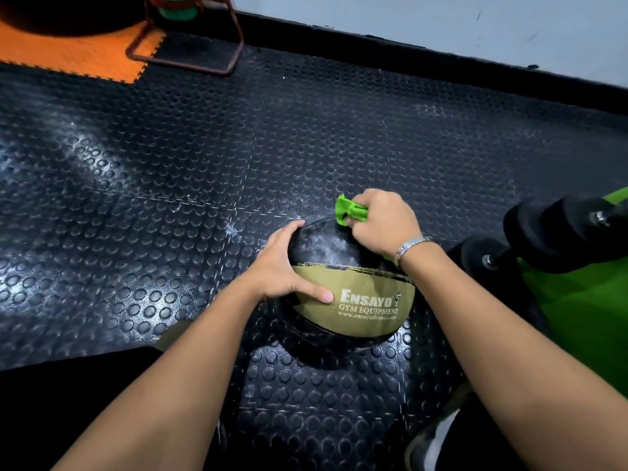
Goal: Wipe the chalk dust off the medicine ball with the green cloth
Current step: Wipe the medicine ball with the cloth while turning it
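The medicine ball (353, 300) rests on the studded black floor mat, black with an olive band that reads "Ensayo Gym Equipment". White chalk dust smears its black upper panel. My left hand (289, 266) clasps the ball's left side, fingers spread over the top edge and thumb on the olive band. My right hand (384, 220) is closed around the bunched green cloth (350, 210) and presses it on the ball's far upper edge. Most of the cloth is hidden inside my fist.
Black studded rubber mat (204, 171) covers the floor, with chalk streaks beyond the ball. Green gym equipment with black foam rollers (550, 232) stands close on the right. A red metal frame (190, 52) and an orange mat tile (78, 52) lie far left. A shoe (438, 440) is at bottom right.
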Tool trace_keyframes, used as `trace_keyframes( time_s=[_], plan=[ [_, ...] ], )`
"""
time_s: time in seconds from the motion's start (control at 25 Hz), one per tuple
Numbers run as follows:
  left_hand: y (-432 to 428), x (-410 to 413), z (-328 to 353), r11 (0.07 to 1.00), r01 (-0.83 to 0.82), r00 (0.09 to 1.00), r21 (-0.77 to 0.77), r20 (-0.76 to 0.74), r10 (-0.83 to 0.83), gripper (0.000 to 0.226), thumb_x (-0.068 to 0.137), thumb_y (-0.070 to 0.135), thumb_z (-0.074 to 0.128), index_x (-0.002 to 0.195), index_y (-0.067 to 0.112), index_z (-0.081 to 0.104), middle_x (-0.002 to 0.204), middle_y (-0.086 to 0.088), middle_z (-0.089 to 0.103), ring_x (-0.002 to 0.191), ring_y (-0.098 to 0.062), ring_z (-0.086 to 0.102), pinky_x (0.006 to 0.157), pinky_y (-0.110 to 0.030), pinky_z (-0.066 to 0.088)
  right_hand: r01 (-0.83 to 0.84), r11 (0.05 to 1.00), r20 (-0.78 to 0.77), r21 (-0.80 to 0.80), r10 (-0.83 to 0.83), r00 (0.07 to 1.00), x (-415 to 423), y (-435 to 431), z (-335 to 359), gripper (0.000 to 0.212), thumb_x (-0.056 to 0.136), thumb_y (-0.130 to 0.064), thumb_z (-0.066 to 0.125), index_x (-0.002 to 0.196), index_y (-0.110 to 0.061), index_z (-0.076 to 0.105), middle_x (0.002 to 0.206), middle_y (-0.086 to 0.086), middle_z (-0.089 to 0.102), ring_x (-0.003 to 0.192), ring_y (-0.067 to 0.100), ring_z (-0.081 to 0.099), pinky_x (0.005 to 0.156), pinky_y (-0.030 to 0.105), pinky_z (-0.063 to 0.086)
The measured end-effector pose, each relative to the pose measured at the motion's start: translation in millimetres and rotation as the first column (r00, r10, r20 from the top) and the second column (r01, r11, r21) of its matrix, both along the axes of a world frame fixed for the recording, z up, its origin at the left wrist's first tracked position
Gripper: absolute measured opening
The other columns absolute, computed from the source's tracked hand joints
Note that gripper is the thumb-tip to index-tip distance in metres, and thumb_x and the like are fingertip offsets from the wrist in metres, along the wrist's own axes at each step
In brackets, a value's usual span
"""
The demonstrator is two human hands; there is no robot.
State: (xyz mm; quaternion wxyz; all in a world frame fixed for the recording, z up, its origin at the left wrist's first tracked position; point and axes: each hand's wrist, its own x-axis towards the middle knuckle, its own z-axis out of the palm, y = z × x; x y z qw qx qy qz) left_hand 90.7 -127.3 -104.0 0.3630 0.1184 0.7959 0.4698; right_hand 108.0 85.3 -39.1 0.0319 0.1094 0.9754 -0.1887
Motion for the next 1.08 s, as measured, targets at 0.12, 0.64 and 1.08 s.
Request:
trace_keyframes(
  time_s=[0.12,0.64,1.08],
  plan=[
    [-3.7,0.0,-3.2,1.000,0.010,1.000,0.014,0.001,-0.010,0.155,0.027,0.054,0.105,0.157,0.055,0.021,0.168,0.016,0.016,0.155,-0.022,0.025,0.125,-0.057,0.030,-0.077,0.995,0.039,-0.069,0.080,0.996,16.0,14.9,8.5,0.005,0.082,-0.027,0.073,0.085,-0.024,0.071,0.084,-0.008,0.063,0.087,0.023,0.060,0.075,0.033,0.049],
    [1.8,3.2,0.1,0.999,0.018,1.000,-0.029,-0.024,-0.019,0.157,0.027,0.058,0.103,0.160,0.051,0.020,0.169,0.013,0.016,0.155,-0.023,0.025,0.125,-0.057,0.030,-0.009,0.999,-0.125,0.040,0.014,0.992,30.4,17.1,1.2,0.007,0.081,-0.023,0.070,0.079,-0.024,0.064,0.089,-0.006,0.061,0.095,0.029,0.060,0.071,0.032,0.043],
    [-0.8,0.3,-10.8,0.999,0.003,0.999,-0.041,-0.045,-0.005,0.164,0.015,0.071,0.098,0.159,0.051,0.023,0.165,0.009,0.022,0.151,-0.019,0.031,0.126,-0.050,0.032,-0.140,0.983,-0.305,0.122,0.172,0.937,52.4,-10.8,-21.1,0.019,0.075,-0.018,0.064,0.092,-0.018,0.074,0.093,-0.001,0.067,0.090,0.029,0.059,0.066,0.032,0.046]
  ],
)
